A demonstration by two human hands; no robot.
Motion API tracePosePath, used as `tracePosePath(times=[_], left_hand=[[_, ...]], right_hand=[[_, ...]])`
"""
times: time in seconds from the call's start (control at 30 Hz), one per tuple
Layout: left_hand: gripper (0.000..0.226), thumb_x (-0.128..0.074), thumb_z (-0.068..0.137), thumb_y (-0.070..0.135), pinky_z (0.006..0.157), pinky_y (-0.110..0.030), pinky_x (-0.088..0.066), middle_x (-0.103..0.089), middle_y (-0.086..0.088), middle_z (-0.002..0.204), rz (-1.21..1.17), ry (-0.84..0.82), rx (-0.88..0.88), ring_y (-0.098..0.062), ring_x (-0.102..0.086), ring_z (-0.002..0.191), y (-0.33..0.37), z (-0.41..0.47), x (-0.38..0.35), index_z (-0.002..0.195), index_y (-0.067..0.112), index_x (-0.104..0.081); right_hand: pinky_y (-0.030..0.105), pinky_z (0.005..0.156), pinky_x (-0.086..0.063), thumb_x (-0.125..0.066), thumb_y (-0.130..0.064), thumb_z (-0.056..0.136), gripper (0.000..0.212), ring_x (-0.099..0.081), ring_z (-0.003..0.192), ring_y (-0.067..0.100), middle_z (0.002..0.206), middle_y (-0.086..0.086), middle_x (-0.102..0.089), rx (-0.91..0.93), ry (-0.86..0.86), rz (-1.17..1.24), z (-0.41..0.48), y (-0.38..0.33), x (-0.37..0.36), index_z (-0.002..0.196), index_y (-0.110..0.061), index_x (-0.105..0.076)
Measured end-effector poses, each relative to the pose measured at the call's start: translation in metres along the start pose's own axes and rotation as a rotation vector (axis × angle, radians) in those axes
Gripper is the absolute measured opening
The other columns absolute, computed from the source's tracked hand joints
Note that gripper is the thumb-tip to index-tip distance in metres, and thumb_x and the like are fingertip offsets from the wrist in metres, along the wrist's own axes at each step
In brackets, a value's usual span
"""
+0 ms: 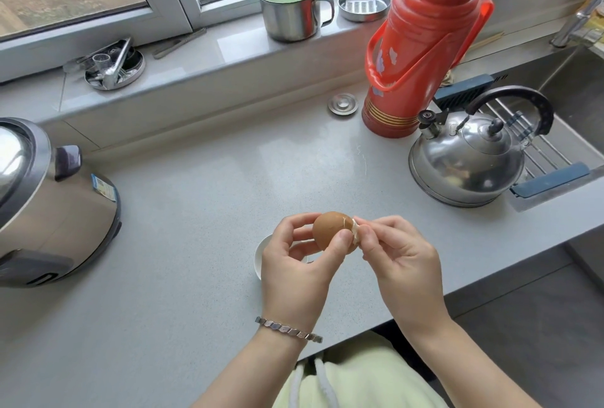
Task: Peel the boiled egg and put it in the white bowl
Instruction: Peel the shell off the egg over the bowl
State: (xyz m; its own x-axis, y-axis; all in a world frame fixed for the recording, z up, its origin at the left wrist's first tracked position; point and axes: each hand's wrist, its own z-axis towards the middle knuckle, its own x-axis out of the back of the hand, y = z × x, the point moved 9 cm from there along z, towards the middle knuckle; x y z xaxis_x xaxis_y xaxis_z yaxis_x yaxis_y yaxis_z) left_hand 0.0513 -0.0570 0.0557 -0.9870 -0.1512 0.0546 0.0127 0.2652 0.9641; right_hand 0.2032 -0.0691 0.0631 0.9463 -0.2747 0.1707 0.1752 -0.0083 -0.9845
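bowl [260,254] mostly hidden behind hands [346,257]

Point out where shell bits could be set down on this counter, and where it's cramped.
Bare counter lies between the rice cooker and the white bowl, and beyond the egg up to the small metal disc. Crowded: the right rear, where thermos and kettle stand by the sink.

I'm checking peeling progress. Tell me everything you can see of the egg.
The egg is brown-shelled and mostly unpeeled, held off the counter near the white bowl. The left hand grips it, thumb across its front. At its right end the shell is cracked, and the right hand pinches a loosened shell flap with a white lining.
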Motion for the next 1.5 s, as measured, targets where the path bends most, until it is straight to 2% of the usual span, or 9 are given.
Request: tracePosePath(times=[0.23, 0.37, 0.47, 0.6, 0.73, 0.97, 1.1, 1.27, 1.5], left_hand=[[0.032, -0.075, 0.044, 0.041, 0.064, -0.040, -0.059, -0.073, 0.002, 0.076, -0.032, -0.010, -0.019, -0.025, -0.071, 0.070, 0.003, 0.005, 0.000, 0.074, 0.030, -0.068], [0.037, -0.075, 0.043, 0.040, 0.067, -0.038, -0.058, -0.073, -0.003, 0.077, -0.029, -0.028, -0.035, -0.022, -0.071, 0.072, 0.004, 0.006, -0.002, 0.077, 0.027, -0.067], [0.038, -0.074, 0.043, 0.041, 0.064, -0.029, -0.056, -0.073, -0.003, 0.077, -0.025, -0.037, -0.043, -0.021, -0.072, 0.070, 0.005, 0.007, -0.002, 0.078, 0.027, -0.067], [0.035, -0.074, 0.044, 0.043, 0.071, -0.040, -0.058, -0.074, 0.002, 0.075, 0.005, -0.042, -0.035, -0.020, -0.071, 0.071, 0.004, 0.010, -0.002, 0.075, 0.030, -0.069], [0.035, -0.074, 0.044, 0.043, 0.066, -0.041, -0.059, -0.074, 0.003, 0.072, -0.018, -0.025, -0.014, -0.022, -0.071, 0.067, 0.003, 0.007, -0.003, 0.075, 0.027, -0.069], [0.021, -0.080, 0.064, 0.012, 0.059, -0.033, -0.059, -0.072, 0.004, 0.065, -0.075, -0.012, 0.024, -0.021, -0.070, 0.061, 0.002, 0.006, -0.001, 0.079, 0.017, -0.066], [0.022, -0.079, 0.060, 0.015, 0.058, -0.032, -0.059, -0.071, 0.005, 0.065, -0.093, -0.034, 0.014, -0.017, -0.069, 0.059, 0.004, 0.006, -0.002, 0.078, 0.018, -0.066], [0.021, -0.072, 0.057, 0.020, 0.052, -0.026, -0.055, -0.072, 0.003, 0.067, -0.131, -0.037, 0.021, -0.020, -0.070, 0.063, 0.003, 0.006, -0.003, 0.077, 0.019, -0.067], [0.019, -0.074, 0.067, 0.012, 0.054, -0.026, -0.056, -0.070, -0.012, 0.085, -0.231, -0.068, 0.111, -0.020, -0.071, 0.066, -0.001, 0.006, -0.004, 0.084, 0.012, -0.065]], right_hand=[[0.011, 0.060, -0.043, -0.060, -0.017, 0.080, 0.019, -0.057, 0.061, 0.004, 0.074, -0.007, -0.061, 0.057, -0.024, 0.026, 0.007, -0.007, 0.001, 0.084, -0.032, -0.071], [0.012, 0.065, -0.047, -0.064, -0.004, 0.081, 0.025, -0.063, 0.069, 0.009, 0.081, -0.005, -0.066, 0.023, -0.042, -0.040, 0.012, 0.000, 0.005, 0.080, -0.028, -0.071], [0.016, 0.070, -0.051, -0.060, -0.012, 0.080, 0.018, -0.065, 0.073, 0.009, 0.086, -0.007, -0.068, -0.036, -0.095, -0.001, 0.014, 0.003, 0.006, 0.084, -0.025, -0.071], [0.012, 0.065, -0.048, -0.066, -0.017, 0.073, 0.015, -0.063, 0.065, 0.003, 0.078, -0.006, -0.068, -0.085, -0.175, 0.195, 0.013, -0.004, 0.002, 0.085, -0.015, -0.072], [0.014, 0.063, -0.048, -0.065, -0.023, 0.071, 0.015, -0.061, 0.064, 0.003, 0.076, -0.006, -0.067, -0.051, -0.122, 0.145, 0.012, -0.006, 0.003, 0.083, -0.021, -0.074], [0.015, 0.062, -0.047, -0.065, -0.017, 0.081, 0.015, -0.059, 0.064, 0.006, 0.074, -0.006, -0.063, 0.039, -0.058, 0.037, 0.009, -0.009, 0.002, 0.083, -0.030, -0.072], [0.014, 0.061, -0.047, -0.064, -0.019, 0.077, 0.011, -0.059, 0.062, 0.003, 0.074, -0.005, -0.065, -0.021, -0.044, 0.101, 0.011, -0.009, 0.001, 0.077, -0.025, -0.072], [0.012, 0.056, -0.046, -0.061, -0.003, 0.082, 0.019, -0.056, 0.055, 0.001, 0.060, -0.008, -0.066, -0.146, -0.045, 0.167, 0.012, -0.002, 0.002, 0.071, -0.016, -0.070], [0.015, 0.049, -0.047, -0.035, 0.017, 0.080, 0.036, -0.053, 0.050, 0.008, 0.057, 0.001, -0.063, -0.497, -0.080, 0.494, 0.007, 0.027, 0.000, 0.065, -0.007, -0.057]])
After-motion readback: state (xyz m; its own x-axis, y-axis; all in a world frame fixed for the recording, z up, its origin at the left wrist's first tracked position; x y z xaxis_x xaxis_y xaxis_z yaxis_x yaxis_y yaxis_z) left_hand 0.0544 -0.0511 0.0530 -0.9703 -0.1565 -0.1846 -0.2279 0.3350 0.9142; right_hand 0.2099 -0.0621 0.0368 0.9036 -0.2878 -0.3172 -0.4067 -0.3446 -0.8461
